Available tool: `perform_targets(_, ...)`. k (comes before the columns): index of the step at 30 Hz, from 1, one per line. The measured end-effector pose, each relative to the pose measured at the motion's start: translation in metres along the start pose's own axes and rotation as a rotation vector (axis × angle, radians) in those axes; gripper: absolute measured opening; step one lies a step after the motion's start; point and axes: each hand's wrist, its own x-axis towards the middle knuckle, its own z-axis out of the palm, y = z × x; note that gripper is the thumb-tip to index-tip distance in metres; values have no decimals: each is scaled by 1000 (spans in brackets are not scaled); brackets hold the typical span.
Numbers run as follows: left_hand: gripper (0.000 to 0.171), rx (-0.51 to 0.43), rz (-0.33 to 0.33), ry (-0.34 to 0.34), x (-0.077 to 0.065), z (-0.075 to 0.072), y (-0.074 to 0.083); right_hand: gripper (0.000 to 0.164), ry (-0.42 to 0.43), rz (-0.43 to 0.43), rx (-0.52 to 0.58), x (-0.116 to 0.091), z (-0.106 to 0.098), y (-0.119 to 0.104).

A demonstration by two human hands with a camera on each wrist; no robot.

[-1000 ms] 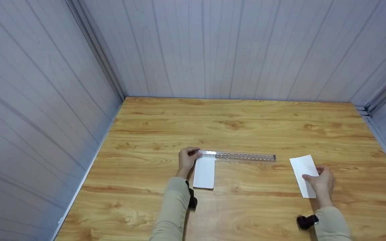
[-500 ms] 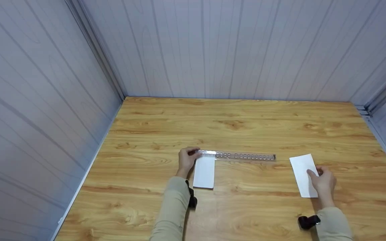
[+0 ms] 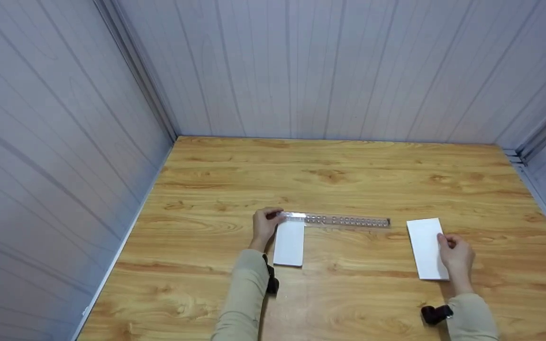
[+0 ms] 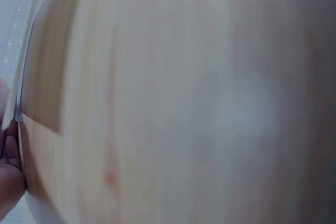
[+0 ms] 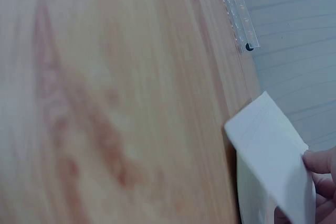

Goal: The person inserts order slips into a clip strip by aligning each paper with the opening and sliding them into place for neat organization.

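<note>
My left hand [image 3: 264, 228] pinches the left end of a clear plastic ruler [image 3: 349, 221] marked with a row of round shapes. The ruler lies across the top of a white rectangular pad or folded paper [image 3: 288, 246], which is beside that hand. On the right, my right hand [image 3: 458, 258] pinches the right edge of a white paper [image 3: 425, 251] between thumb and fingers. The right wrist view shows this paper [image 5: 273, 153] folded, one layer angled over another, with the thumb on top. Only a small part of the left hand [image 4: 9, 182] appears in the left wrist view.
The wood-grain table [image 3: 349, 180] spreads under both hands. Pale panelled walls [image 3: 301, 71] border it at the back and sides. A black wrist camera [image 3: 436, 315] sits by the right sleeve, and another [image 3: 272, 280] by the left.
The paper in my right hand has turned and now shows a wider face. My right thumb has shifted toward the paper's right edge. The left hand, ruler and left paper stay put.
</note>
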Motion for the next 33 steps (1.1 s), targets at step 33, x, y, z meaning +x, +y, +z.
perform_targets(33,17,14,3,14,-6,-1,16,42,-24,17,58,-14,17,-16)
